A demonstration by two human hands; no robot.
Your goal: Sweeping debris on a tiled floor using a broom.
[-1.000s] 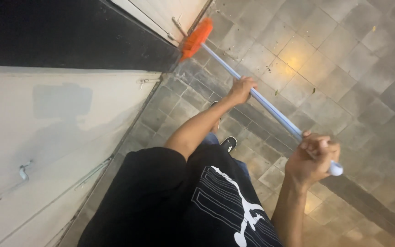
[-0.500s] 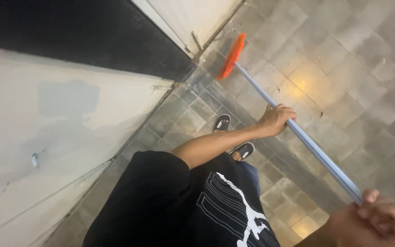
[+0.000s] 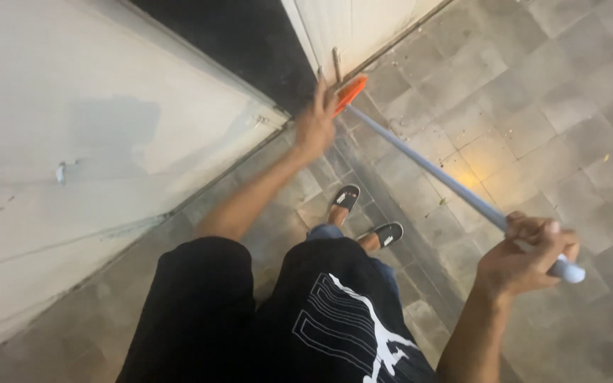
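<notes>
Pale wall panel (image 3: 72,142) fills our left side w/ a dark gap (image 3: 250,35) beyond; open grey tiled floor (image 3: 533,106) to the right. Our left hand (image 3: 315,124) is spread, fingers loose, holding nothing, just beside the orange broom head (image 3: 350,93). 2 black sandals (image 3: 367,216) on our feet below. One long pale-blue broom handle (image 3: 427,167) slants across; our right hand (image 3: 526,255) is fisted tight round its top end.
</notes>
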